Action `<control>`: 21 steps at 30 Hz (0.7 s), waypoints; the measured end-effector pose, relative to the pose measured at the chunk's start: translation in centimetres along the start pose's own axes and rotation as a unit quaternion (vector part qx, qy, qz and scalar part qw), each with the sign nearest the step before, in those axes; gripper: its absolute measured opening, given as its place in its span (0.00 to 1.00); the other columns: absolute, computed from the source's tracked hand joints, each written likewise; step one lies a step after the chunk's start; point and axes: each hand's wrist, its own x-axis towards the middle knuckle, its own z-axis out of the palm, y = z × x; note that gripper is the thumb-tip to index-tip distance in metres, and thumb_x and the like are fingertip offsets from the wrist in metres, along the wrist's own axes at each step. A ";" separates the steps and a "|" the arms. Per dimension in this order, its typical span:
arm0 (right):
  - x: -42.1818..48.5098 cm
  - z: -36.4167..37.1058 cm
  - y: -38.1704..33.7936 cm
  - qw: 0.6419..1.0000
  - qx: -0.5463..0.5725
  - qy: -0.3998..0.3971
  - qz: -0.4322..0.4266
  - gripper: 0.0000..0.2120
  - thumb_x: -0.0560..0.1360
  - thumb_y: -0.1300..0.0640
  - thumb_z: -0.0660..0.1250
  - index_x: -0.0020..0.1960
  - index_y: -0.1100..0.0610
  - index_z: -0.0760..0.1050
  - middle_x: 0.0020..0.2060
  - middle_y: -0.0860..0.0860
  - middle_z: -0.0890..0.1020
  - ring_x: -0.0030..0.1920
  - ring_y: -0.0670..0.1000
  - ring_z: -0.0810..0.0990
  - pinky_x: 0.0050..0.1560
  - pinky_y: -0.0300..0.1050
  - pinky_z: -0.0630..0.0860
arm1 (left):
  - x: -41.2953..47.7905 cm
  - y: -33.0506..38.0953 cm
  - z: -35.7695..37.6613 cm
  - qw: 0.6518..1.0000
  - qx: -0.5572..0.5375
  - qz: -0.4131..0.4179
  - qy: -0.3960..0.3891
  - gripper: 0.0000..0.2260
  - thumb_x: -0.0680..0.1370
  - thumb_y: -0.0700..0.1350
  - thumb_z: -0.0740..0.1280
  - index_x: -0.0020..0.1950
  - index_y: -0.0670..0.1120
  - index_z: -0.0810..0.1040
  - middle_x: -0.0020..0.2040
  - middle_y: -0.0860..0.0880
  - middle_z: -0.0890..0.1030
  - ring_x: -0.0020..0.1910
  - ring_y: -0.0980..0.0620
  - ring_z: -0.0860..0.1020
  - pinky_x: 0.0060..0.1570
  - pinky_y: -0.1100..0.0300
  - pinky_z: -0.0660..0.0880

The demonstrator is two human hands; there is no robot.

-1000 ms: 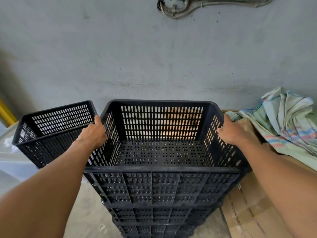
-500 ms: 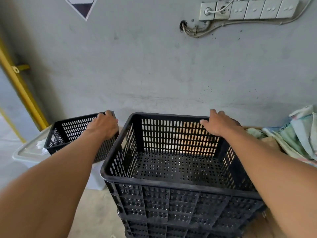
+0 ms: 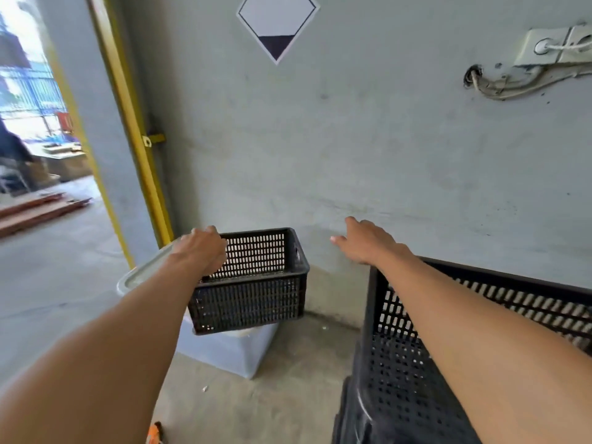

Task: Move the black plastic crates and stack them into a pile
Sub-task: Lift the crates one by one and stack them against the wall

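Off the pile (image 3: 394, 379), now beneath my right forearm, my left hand (image 3: 205, 251) curls over the rim of the next crate (image 3: 253, 296), my right hand (image 3: 368, 243) reaching spread and empty toward its other side.

I can't tell whether my left hand (image 3: 203, 251) grips the small crate (image 3: 253, 299); it covers the left corner. The crate stack (image 3: 394, 395) runs off the right and bottom edges. An orange thing (image 3: 154, 433) at the bottom edge is too cropped to identify.
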 end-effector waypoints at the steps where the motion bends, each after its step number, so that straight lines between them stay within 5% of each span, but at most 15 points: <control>1: 1.4 0.8 -1.9 1.000 0.000 -0.003 -0.001 0.29 0.79 0.39 0.56 0.72 0.57 0.62 0.67 0.59 0.72 0.61 0.62 0.75 0.50 0.52 0.72 | 1.3 -2.3 0.4 1.000 -0.012 -0.004 -0.004 0.16 0.82 0.44 0.53 0.60 0.39 0.76 0.57 0.40 0.76 0.55 0.38 0.78 0.53 0.46 0.77; 7: 7.8 5.9 -11.4 0.999 -0.013 -0.037 0.003 0.26 0.80 0.41 0.56 0.70 0.58 0.63 0.66 0.60 0.73 0.62 0.62 0.75 0.49 0.52 0.69 | 8.5 -12.5 2.7 0.999 -0.030 -0.013 -0.024 0.17 0.81 0.46 0.55 0.60 0.39 0.77 0.53 0.42 0.77 0.52 0.41 0.79 0.44 0.52 0.74; 11: 10.7 8.9 -14.7 0.996 -0.038 -0.076 0.015 0.23 0.80 0.42 0.56 0.67 0.58 0.66 0.52 0.56 0.74 0.50 0.58 0.76 0.45 0.50 0.70 | 11.8 -15.2 4.1 0.995 -0.077 -0.045 -0.040 0.15 0.82 0.47 0.55 0.61 0.38 0.72 0.57 0.38 0.78 0.50 0.41 0.76 0.46 0.50 0.72; 14: 13.7 10.7 -15.8 0.995 -0.042 -0.090 0.018 0.25 0.80 0.42 0.56 0.70 0.57 0.65 0.59 0.58 0.76 0.56 0.59 0.77 0.48 0.51 0.72 | 14.0 -16.5 5.6 0.995 -0.070 -0.034 -0.063 0.17 0.83 0.46 0.53 0.63 0.38 0.74 0.59 0.39 0.76 0.57 0.39 0.76 0.55 0.49 0.74; 21: 22.3 14.9 -15.2 0.991 -0.053 -0.114 0.042 0.28 0.80 0.40 0.55 0.72 0.56 0.63 0.65 0.58 0.74 0.60 0.61 0.76 0.51 0.53 0.73 | 22.2 -18.7 11.5 0.992 -0.043 -0.042 -0.112 0.19 0.81 0.53 0.52 0.61 0.41 0.73 0.56 0.41 0.74 0.55 0.39 0.76 0.53 0.46 0.75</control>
